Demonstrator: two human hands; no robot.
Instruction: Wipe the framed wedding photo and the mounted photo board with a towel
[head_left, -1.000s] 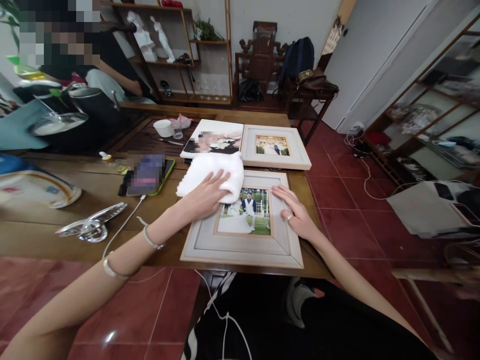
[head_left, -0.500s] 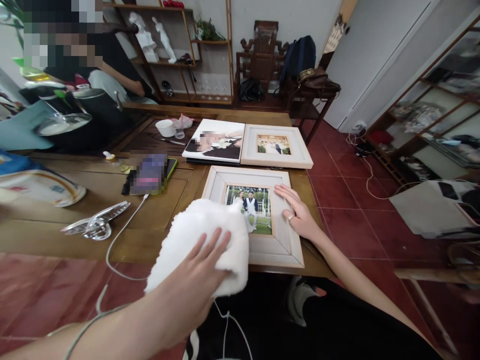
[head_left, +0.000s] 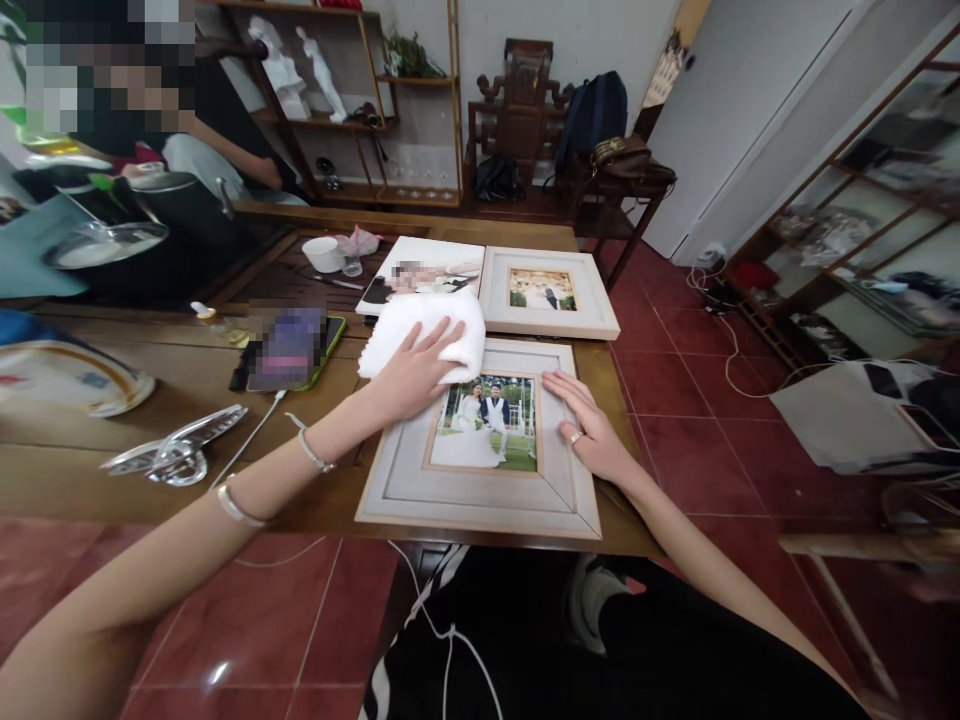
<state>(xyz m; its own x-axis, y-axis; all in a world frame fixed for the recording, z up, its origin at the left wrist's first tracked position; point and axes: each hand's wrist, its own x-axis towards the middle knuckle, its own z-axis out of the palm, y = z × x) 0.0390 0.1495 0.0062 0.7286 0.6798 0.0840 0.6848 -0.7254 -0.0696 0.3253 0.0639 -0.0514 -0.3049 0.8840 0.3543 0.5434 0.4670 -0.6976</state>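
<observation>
A light wooden picture frame with a photo of two people lies face up at the table's near edge. My left hand presses a fluffy white cloth over the frame's far left corner, fingers spread on top. The cloth also overlaps the near side of a photo album behind. Flat along the frame's right border rests my right hand, fingers stretched out, a ring on one. A second picture frame sits just beyond, beside the album.
On the left of the wooden table are a silver hair clip, a phone on a white cable, a dropper bottle and a white cup. A person sits at the far left.
My left hand has slid the white cloth away from me, from the frame's near left part to its far left corner, uncovering the photo. My right hand stays on the right border.
</observation>
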